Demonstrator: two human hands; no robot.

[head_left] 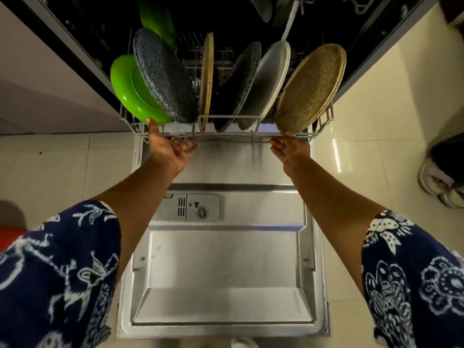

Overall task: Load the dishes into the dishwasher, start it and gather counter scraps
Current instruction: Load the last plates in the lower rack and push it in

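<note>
rack [226,138] | plates [308,89] upright | L grip [170,148] + R grip [288,148] on front rim

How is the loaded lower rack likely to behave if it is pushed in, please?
The lower rack probably feels heavy, since plates fill it. Its wire frame should move stiffly as one piece. The blue speckled plate leans toward the green plate, so a sharp shove may rattle them.

Pretty dim and warm overall. The brushed steel dishwasher door [221,259] has a soft sheen, the glossy cream floor tiles [336,156] show a glare streak, and the black dishwasher cavity [226,16] swallows detail. Fisheye bends the edges, and the blue patterned sleeves [62,272] look soft.
</note>
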